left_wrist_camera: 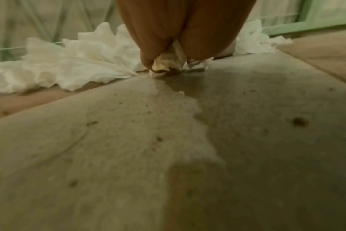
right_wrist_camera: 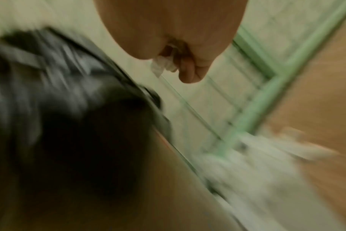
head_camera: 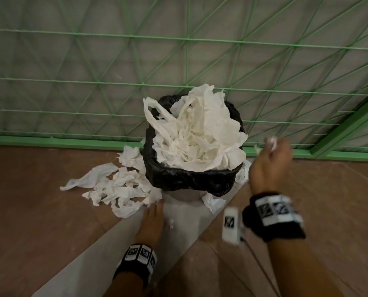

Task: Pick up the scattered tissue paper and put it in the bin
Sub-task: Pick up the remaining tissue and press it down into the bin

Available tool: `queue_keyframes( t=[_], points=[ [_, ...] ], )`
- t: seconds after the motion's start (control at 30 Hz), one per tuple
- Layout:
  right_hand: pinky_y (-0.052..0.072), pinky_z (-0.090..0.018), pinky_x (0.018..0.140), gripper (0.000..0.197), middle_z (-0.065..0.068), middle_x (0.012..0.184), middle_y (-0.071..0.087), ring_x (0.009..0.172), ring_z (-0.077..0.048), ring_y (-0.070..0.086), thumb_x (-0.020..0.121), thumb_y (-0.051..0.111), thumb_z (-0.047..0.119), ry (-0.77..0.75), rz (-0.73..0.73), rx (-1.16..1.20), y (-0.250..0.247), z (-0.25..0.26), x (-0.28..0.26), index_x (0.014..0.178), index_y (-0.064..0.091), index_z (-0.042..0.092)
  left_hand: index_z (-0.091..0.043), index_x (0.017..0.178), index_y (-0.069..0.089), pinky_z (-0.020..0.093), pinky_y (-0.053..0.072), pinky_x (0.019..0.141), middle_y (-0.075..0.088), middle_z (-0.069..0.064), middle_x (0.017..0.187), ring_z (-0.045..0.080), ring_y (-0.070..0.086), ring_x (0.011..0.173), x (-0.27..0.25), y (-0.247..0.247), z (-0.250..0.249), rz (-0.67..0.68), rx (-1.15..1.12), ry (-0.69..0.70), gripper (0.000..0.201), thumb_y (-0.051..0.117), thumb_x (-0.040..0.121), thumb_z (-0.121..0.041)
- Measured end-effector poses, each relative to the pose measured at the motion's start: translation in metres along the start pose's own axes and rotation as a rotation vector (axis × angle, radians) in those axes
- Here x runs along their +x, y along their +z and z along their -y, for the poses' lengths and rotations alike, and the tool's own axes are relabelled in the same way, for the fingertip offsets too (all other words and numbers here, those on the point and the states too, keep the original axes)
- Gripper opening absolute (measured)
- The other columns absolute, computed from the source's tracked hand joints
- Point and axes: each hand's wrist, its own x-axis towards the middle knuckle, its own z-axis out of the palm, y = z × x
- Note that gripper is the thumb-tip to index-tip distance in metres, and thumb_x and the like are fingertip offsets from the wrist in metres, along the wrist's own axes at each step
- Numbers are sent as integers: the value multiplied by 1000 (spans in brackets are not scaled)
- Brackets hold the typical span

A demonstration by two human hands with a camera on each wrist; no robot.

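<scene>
Both forearms reach in from the bottom of the head view, each banded with a black wrist strap carrying printed markers. Beyond them spreads the floor (head_camera: 28,200), brown boards crossed by a grey diagonal strip, ending at a green wire fence (head_camera: 93,86) with a green base rail. Against that rail stands the bin (head_camera: 191,179), lined with a black bag and heaped above its rim with crumpled white tissue (head_camera: 196,138). More scattered tissue paper (head_camera: 118,187) lies on the floor just left of the bin, touching its base, and a smaller piece (head_camera: 213,202) sits at the bin's near right foot.

The right hand (head_camera: 271,166) is raised beside the bin's right edge, blurred, its fingers curled round a small white scrap (head_camera: 272,142); the right wrist view shows that scrap (right_wrist_camera: 162,65) poking out between thumb and fingers. The left hand (head_camera: 152,221) is low on the grey strip at the edge of the scattered pile, and the left wrist view shows its fingertips (left_wrist_camera: 148,57) pinching a small wad of tissue (left_wrist_camera: 166,65) against the floor.
</scene>
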Motion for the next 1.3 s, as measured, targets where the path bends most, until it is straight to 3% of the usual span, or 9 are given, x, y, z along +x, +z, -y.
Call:
queue_keyframes(
  t=[0.1, 0.2, 0.37, 0.57, 0.73, 0.87, 1.07, 1.2, 1.3],
  points=[
    [47, -49, 76, 15, -3, 92, 56, 86, -23, 53, 96, 45, 29, -249, -17, 251, 5, 74, 51, 82, 49, 34, 0, 117, 54, 41, 47, 95, 55, 24, 123, 37, 54, 113, -3, -8, 16, -123, -90, -106, 25, 45, 94, -4],
    [49, -47, 81, 12, -8, 100, 60, 93, -25, 56, 92, 45, 16, -519, 232, 185, 11, 132, 65, 94, 51, 26, 3, 118, 56, 37, 53, 79, 64, 25, 111, 38, 65, 98, -8, -18, 16, -292, -358, -143, 44, 70, 81, -17],
    [42, -28, 95, 53, 4, 130, 48, 111, -10, 48, 83, 66, 45, -565, 986, -351, 13, 141, 49, 131, 48, 34, -34, 150, -2, 39, 46, 101, 45, 13, 144, 31, 52, 126, -9, -9, 10, -130, -528, -264, 111, 64, 67, -67],
    [50, -34, 81, 12, 2, 87, 67, 88, -20, 64, 85, 55, 22, -131, 400, -17, 19, 35, 92, 93, 64, 19, -15, 148, 19, 41, 42, 106, 32, 17, 149, 32, 43, 132, 0, 8, -3, -60, -107, -189, 63, 47, 95, -34],
    [42, -43, 105, 63, -20, 141, 47, 127, -35, 48, 80, 63, 40, 213, 835, -860, 21, -117, 62, 138, 39, 30, 0, 129, 44, 40, 42, 103, 44, 22, 135, 34, 48, 121, -2, -16, 3, -159, -128, -123, 37, 47, 95, -14],
    [29, -51, 114, 82, -11, 160, -1, 145, -40, 13, 81, 67, 41, 182, 897, -734, 35, -158, 18, 145, 17, 47, 1, 85, 60, 43, 45, 70, 59, 24, 88, 38, 56, 81, -14, -61, 9, -593, -288, -211, 34, 33, 92, -19],
    [44, -39, 89, 33, -19, 129, 44, 107, -41, 53, 85, 54, 7, -9, 733, -781, 58, -146, 13, 118, 51, 4, -8, 84, 50, 36, 39, 67, 55, 14, 81, 27, 52, 74, -27, -176, -1, -963, -731, -257, 13, 50, 87, -21],
    [44, -35, 77, 23, -28, 109, 58, 99, -41, 59, 86, 47, -1, 250, 515, -501, 41, -142, 34, 107, 54, -7, -33, 114, 63, 45, 58, 71, 69, -3, 96, 23, 68, 78, 102, -222, 107, -1046, -801, -161, 59, 30, 86, -73],
    [43, -36, 81, 31, -20, 104, 60, 101, -35, 59, 84, 43, -1, 350, 440, -237, 18, -122, 60, 113, 55, -5, -28, 104, 58, 39, 56, 65, 63, -2, 100, 26, 61, 79, 48, -293, -3, -799, -745, 70, 44, 28, 92, -59]
  ],
)
